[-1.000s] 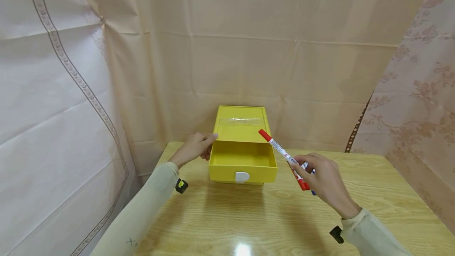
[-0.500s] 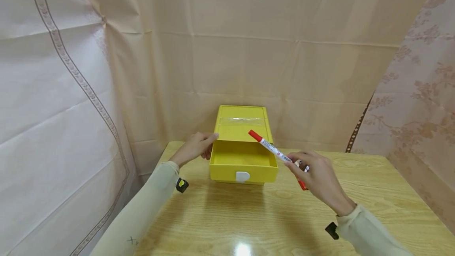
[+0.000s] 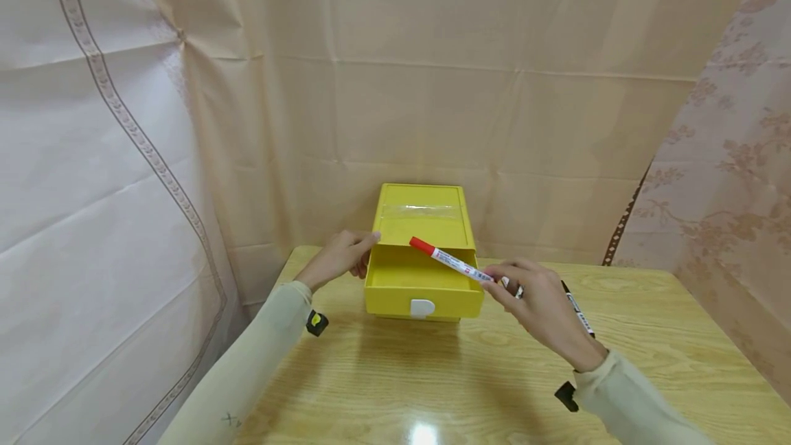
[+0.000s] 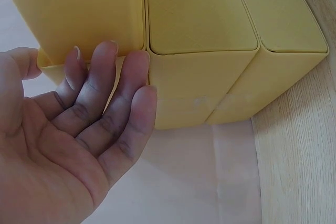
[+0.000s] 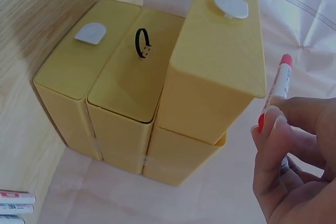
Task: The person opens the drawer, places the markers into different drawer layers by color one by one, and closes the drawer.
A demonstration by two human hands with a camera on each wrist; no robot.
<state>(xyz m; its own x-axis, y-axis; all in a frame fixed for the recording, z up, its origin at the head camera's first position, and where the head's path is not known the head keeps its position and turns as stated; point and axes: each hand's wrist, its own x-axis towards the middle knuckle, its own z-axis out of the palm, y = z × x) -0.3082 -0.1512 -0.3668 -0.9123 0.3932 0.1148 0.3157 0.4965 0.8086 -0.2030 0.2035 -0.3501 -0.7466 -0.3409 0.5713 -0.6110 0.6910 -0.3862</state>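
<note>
A person's right hand (image 3: 537,301) is pinching a white marker pen with a red cap (image 3: 450,261) and holding it slanted over the open top drawer (image 3: 423,276) of a yellow plastic drawer box (image 3: 422,225) on a pale wooden table (image 3: 469,376). The left hand (image 3: 338,257), fingers straight, is pressing flat against the box's left side. The drawer is pulled out; the pen is not yet resting inside. A black marker pen (image 3: 577,307) is lying beside the right hand. The printing on the pens is too small to read.
</note>
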